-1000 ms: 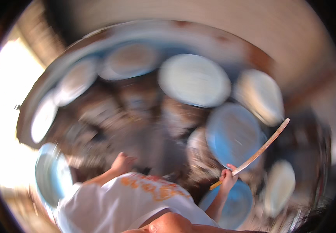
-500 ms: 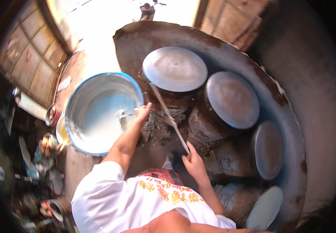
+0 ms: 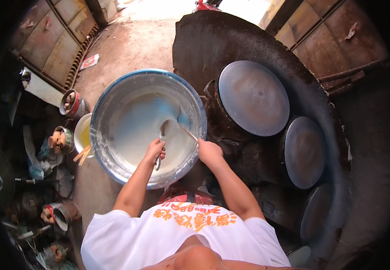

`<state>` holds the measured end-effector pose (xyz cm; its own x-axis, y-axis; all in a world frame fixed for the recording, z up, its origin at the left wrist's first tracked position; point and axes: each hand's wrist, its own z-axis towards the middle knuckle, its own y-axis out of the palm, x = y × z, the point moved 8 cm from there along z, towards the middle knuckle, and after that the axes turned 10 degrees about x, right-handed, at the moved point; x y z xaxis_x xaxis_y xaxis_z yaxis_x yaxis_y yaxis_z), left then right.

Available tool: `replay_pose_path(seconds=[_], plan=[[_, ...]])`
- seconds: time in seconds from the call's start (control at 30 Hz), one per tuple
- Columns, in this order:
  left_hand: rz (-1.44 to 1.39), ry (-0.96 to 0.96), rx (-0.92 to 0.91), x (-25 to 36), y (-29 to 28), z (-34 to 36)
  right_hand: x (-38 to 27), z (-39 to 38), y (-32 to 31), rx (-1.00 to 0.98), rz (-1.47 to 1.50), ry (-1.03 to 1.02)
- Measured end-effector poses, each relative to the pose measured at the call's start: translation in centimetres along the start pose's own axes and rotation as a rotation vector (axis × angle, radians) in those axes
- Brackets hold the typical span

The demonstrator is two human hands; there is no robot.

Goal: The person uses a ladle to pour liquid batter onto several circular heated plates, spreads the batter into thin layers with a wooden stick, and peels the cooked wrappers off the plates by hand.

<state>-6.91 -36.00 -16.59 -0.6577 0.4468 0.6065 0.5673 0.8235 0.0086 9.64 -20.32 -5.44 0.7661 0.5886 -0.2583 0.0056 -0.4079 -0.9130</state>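
Note:
A large blue-rimmed tub [image 3: 97, 148] of pale, runny batter [image 3: 136, 130] stands in front of me, slightly to the left. My left hand [image 3: 155, 150] is closed around the handle of a metal ladle [image 3: 163, 129], whose bowl is over the batter. At the tub's right rim, my right hand [image 3: 210, 152] grips a thin, pale stick-like tool [image 3: 189, 133] that slants inward over the batter. Its far end is close to the ladle's bowl, beside a bluish patch; its exact shape I cannot make out.
Round griddles, the nearest a flat disc [image 3: 254, 98], curve along my right on a dark stand [image 3: 204, 40]. Left of the tub are a white bowl [image 3: 79, 135] of yellow liquid with wooden sticks [image 3: 83, 154] and several cans, one red and white [image 3: 74, 104]. Metal doors flank the bright opening ahead.
My right hand has brought the stick-like tool from beside the griddles to over the tub. The ladle has shifted from the tub's right side, and my view has turned.

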Motion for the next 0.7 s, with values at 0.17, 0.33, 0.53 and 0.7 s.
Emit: replay_pose_path(seconds=[0.17,0.33,0.53,0.7], plan=[[-0.058,-0.014,-0.125,3.1,1.9,1.5,0.4,-1.2,-0.1,0.029,-0.074,0.056],[0.206,0.066,-0.165,3.2,2.1,6.3,-0.1,-1.1,-2.6,0.012,0.004,0.167],[0.182,0.088,0.000,0.3,2.2,9.2,0.3,-1.8,0.5,0.066,0.112,0.316],[-0.492,-0.395,-0.171,-4.9,8.0,4.6,0.6,-5.1,9.2,0.064,0.387,0.267]])
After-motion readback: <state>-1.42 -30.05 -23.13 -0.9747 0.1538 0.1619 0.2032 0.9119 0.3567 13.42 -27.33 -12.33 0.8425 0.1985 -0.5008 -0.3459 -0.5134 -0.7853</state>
